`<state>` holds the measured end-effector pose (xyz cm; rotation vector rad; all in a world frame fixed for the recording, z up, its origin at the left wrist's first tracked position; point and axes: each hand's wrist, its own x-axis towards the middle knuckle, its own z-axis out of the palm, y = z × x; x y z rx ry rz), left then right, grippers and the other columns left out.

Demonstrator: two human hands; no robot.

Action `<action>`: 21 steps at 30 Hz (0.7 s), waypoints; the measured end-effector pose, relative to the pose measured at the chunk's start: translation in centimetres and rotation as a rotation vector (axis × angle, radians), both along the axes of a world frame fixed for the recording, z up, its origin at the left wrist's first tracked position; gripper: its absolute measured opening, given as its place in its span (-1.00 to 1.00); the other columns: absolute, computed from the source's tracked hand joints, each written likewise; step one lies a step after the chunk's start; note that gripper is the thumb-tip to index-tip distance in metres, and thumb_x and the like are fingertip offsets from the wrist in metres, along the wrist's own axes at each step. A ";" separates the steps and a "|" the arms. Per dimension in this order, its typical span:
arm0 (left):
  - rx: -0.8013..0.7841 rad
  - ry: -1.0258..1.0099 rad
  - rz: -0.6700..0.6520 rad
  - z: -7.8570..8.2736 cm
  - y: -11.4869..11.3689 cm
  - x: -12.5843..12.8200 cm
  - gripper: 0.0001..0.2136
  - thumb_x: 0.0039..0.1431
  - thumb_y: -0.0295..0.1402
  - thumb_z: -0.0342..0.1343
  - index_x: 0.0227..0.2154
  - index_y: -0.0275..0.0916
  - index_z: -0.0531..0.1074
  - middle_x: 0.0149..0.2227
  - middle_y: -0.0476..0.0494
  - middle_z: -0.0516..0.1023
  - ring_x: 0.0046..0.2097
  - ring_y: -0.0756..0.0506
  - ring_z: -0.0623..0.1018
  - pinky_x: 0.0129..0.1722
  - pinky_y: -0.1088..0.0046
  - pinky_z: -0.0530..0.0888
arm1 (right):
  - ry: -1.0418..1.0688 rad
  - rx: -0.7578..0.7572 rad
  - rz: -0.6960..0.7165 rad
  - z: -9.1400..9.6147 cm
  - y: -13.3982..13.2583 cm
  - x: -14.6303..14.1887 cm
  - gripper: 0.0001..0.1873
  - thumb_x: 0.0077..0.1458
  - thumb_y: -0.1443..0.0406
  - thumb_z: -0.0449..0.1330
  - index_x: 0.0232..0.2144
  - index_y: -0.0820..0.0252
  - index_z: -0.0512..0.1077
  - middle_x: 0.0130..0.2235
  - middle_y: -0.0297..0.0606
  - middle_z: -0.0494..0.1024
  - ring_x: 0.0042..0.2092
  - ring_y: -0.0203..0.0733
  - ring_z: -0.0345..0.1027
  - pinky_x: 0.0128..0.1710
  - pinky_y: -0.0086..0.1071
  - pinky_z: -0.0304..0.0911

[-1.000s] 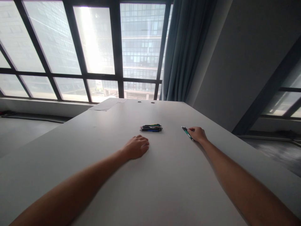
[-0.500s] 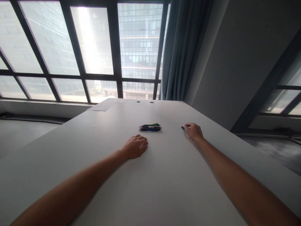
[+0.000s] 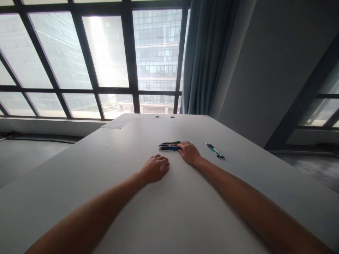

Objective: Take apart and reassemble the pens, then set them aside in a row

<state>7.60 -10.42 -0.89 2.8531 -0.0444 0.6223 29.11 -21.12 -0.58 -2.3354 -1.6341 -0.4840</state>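
My right hand (image 3: 189, 152) is at the right end of a small bunch of pens (image 3: 169, 148), its fingers closed over their ends. Which pen lies between the fingertips is hidden. The bunch has dark barrels, with blue on the nearest and yellow-green on the farthest. My left hand (image 3: 155, 168) rests on the table just in front of the bunch, fingers loosely bent and holding nothing. To the right of my right hand, two pens (image 3: 215, 151) lie side by side at a slant, one of them green.
The long white table (image 3: 137, 218) runs away toward the windows. A paper sheet (image 3: 116, 122) lies at its far left corner, and two round dark holes (image 3: 172, 117) sit near the far edge. A blue-grey curtain (image 3: 201, 63) hangs behind.
My right hand has let go of a pen at the right and moved left to the bunch. Two pens now show where it was. My left hand stays on the table.
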 end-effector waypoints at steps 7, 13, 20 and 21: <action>0.006 0.012 0.001 0.2 -0.2 0.0 -0.75 0.27 -0.23 -0.06 -0.17 -0.12 0.51 -0.04 -0.10 0.55 0.02 -0.15 0.45 0.07 0.23 0.40 | -0.068 -0.019 -0.013 0.5 1.0 -0.4 -0.77 0.16 0.33 0.13 -0.15 0.19 0.51 -0.10 -0.09 0.50 -0.03 -0.02 0.28 -0.06 -0.24 0.17; -0.066 -0.022 0.001 0.0 0.2 0.2 -0.76 0.24 -0.24 -0.03 -0.21 -0.15 0.52 -0.09 -0.12 0.58 -0.01 -0.15 0.47 0.05 0.27 0.40 | 0.071 0.138 0.001 1.1 -0.3 -0.9 -0.84 0.10 0.40 0.17 -0.23 0.23 0.50 -0.18 -0.14 0.50 -0.08 -0.08 0.31 -0.04 -0.27 0.20; -0.427 -0.070 0.114 0.3 2.1 3.4 -0.67 0.24 -0.17 -0.05 -0.09 -0.20 0.47 -0.22 -0.15 0.61 -0.27 -0.11 0.56 -0.21 0.33 0.49 | 0.369 0.442 0.205 0.4 -1.8 -3.4 -0.89 0.05 0.41 0.21 -0.31 0.20 0.43 -0.29 -0.25 0.47 -0.24 -0.18 0.36 -0.18 -0.31 0.30; -0.494 -0.112 0.097 0.2 2.0 4.0 -0.66 0.24 -0.17 -0.06 -0.04 -0.22 0.43 -0.19 -0.17 0.60 -0.22 -0.12 0.56 -0.20 0.33 0.49 | 0.382 0.462 0.235 0.2 -1.8 -3.7 -0.90 0.05 0.41 0.22 -0.31 0.20 0.43 -0.29 -0.25 0.46 -0.26 -0.19 0.36 -0.20 -0.31 0.30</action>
